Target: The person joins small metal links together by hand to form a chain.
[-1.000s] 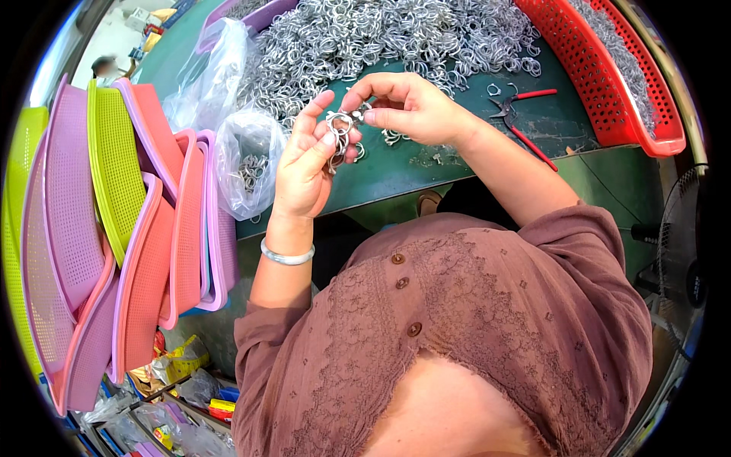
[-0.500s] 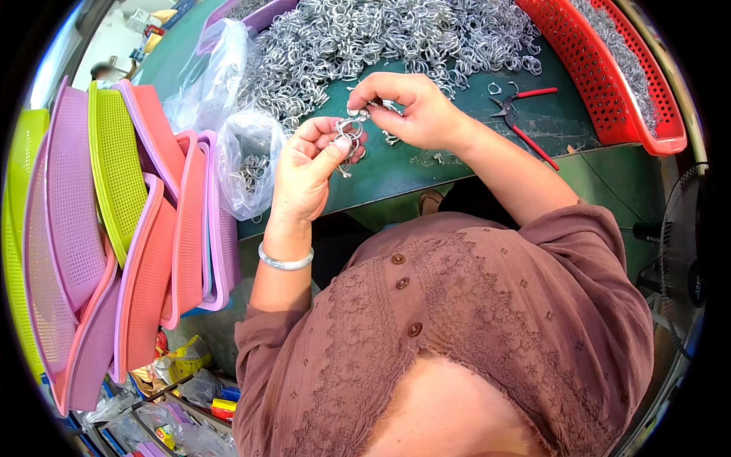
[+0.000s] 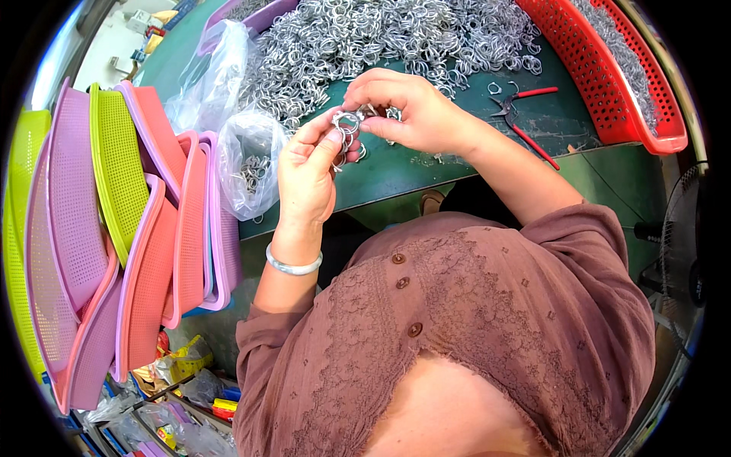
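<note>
Several silvery metal rings (image 3: 347, 131) are pinched between the thumb and fingers of my left hand (image 3: 307, 169). My right hand (image 3: 415, 110) comes in from the other side, its fingers curled around small metal rings (image 3: 392, 116); its fingertips meet the left hand's rings. Just what the right fingertips grip is partly hidden. Beyond both hands a large heap of similar metal rings (image 3: 381, 38) covers the green table (image 3: 560, 122). Beside my left hand stands a clear plastic bag (image 3: 242, 194) with some metal pieces inside.
Red-handled pliers (image 3: 512, 114) lie open on the table to the right, near a loose ring (image 3: 495, 88). A red perforated basket (image 3: 601, 84) full of metal parts stands at the far right. Nested purple, coral and green baskets (image 3: 145, 282) fill the left side.
My left hand has risen slightly and turned, bringing its rings up. My right hand has shifted a little, with more rings now showing under its fingers.
</note>
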Available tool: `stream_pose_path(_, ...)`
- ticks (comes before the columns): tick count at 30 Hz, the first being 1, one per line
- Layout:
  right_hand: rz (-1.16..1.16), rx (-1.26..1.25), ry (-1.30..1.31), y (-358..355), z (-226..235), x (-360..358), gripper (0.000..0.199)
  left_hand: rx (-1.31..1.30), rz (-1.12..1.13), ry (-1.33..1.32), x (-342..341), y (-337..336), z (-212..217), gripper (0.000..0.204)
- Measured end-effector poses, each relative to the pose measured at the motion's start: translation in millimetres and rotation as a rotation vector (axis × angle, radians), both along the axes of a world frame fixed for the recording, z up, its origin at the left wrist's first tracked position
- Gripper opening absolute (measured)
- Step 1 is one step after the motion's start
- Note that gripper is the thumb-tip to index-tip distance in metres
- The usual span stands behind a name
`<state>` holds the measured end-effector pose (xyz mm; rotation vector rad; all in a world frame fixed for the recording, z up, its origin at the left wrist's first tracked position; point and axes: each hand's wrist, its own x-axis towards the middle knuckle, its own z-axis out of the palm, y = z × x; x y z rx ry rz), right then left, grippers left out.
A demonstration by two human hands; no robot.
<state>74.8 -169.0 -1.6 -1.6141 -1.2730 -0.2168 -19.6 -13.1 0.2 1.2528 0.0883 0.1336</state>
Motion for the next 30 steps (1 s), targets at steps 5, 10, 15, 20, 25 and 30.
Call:
stream_pose_path(5,0.347,0.009,0.628,-3.3,-1.1,3.6,0.024,-0.056,-0.052,0.008,0.3,-0.6,1.1,0.026)
stream_pose_path(10,0.411,0.058,0.870,-6.1,3.2,3.5,0.022,-0.172,-0.107,0.057,0.3,3.3,2.5,0.024)
stream_pose_path(15,0.426,0.053,0.940,-8.7,0.5,6.6,0.020,-0.242,-0.135,0.100,0.6,5.4,0.9,0.024)
stream_pose_path(20,0.391,0.011,0.618,-7.4,-1.1,11.3,0.021,-0.300,-0.124,0.149,2.5,7.8,-2.6,0.027)
stream_pose_path(25,0.322,0.047,0.806,-5.6,7.0,8.2,0.014,-0.306,-0.151,0.145,4.8,10.2,-0.6,0.030)
stream_pose_path(30,0.306,-0.160,0.674,-5.8,3.2,12.4,0.014,-0.309,-0.150,0.113,5.6,9.0,-0.4,0.022)
